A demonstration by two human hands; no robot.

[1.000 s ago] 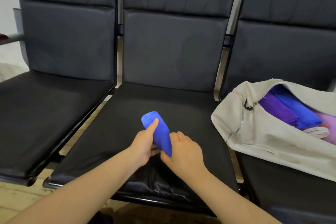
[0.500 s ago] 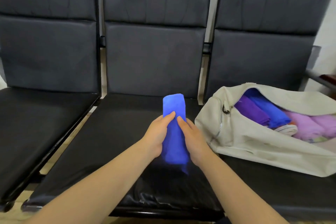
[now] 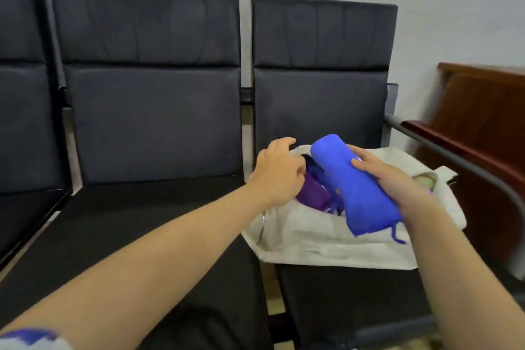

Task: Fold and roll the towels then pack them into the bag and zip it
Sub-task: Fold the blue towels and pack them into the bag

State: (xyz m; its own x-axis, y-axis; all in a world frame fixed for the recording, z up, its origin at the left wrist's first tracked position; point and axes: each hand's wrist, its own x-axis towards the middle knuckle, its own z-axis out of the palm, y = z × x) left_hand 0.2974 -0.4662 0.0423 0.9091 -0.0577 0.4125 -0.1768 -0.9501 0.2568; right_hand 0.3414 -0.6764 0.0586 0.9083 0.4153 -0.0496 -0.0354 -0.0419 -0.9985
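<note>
A rolled blue towel is held in the air over the open cream bag, which lies on the right seat. My right hand grips the roll from its right side. My left hand is at the bag's left rim with its fingers curled at the opening; whether it grips the fabric is unclear. Inside the bag I see a rolled purple towel and a bit of another blue one. A loose blue thread hangs from the held roll's lower end.
Black padded chairs stand in a row; the middle seat is to the bag's left. A grey metal armrest runs along the right of the bag. Dark wooden furniture stands beyond it.
The blue roll left the middle seat and moved right, above the bag. My left hand let go of it and went to the bag's rim. The view turned right.
</note>
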